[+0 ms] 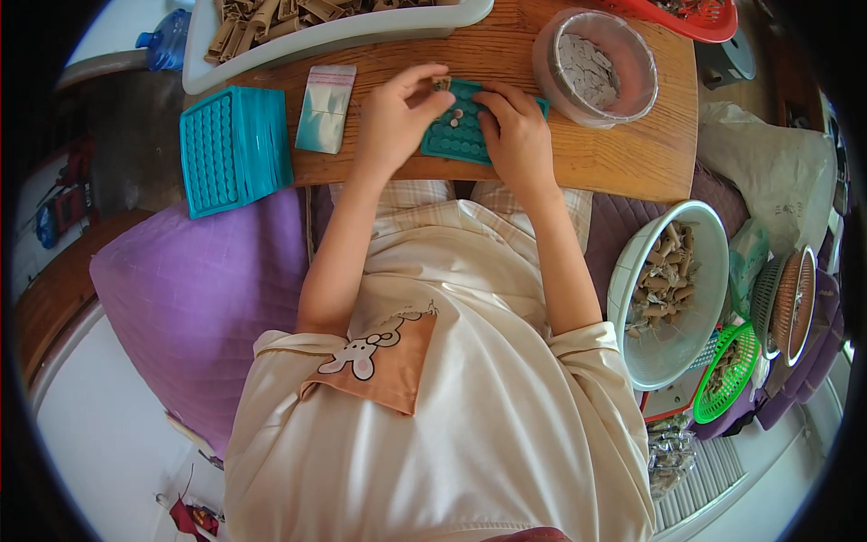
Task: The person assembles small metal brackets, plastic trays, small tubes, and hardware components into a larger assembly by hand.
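A teal plastic tray with round pockets lies on the wooden board in front of me. My left hand pinches a small brownish piece over the tray's far edge. My right hand rests on the tray's right side, fingers curled, pressing it down. A few small pale round pieces sit in the pockets between my hands.
A stack of the same teal trays overhangs the board's left end, beside a small clear bag. A clear tub of grey discs stands at right. A white tray of brown pieces is behind. A white bowl of brown pieces sits lower right.
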Demonstrator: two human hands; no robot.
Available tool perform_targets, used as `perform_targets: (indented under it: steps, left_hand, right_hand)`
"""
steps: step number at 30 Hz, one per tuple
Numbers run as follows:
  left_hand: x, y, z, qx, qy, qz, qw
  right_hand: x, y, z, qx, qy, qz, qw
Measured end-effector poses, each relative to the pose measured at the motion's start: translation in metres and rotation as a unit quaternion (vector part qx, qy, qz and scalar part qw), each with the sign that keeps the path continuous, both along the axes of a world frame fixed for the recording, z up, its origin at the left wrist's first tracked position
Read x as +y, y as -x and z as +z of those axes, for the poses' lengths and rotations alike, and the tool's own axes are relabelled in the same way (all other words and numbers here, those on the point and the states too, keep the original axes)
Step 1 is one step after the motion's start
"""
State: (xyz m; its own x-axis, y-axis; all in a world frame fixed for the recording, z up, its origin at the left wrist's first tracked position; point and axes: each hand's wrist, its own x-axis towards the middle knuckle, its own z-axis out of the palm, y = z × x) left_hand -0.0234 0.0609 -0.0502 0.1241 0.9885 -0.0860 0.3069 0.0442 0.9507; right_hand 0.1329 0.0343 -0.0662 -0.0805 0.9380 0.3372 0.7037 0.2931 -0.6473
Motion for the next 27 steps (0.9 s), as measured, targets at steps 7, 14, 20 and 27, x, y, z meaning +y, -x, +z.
perform_targets:
  steps: [7,14,20,27]
  left_hand:
    - [-0.003,0.029,0.016,-0.386,0.208,-0.004,0.899]
    - [-0.026,0.03,0.025,-0.489,0.237,-0.025,0.839]
    - [-0.039,0.03,0.036,-0.46,0.231,-0.015,0.858]
    - [-0.047,0.026,0.047,-0.376,0.201,-0.024,0.904]
  right_hand:
    - [-0.003,0.003,0.005,0.0,-0.018,-0.004,1.0]
    - [-0.001,0.014,0.003,-0.064,-0.023,0.013,0.998]
    - [0.001,0.016,0.016,-0.026,-0.016,0.04,0.999]
    - [-0.022,0.034,0.062,0.185,-0.109,-0.024,0.976]
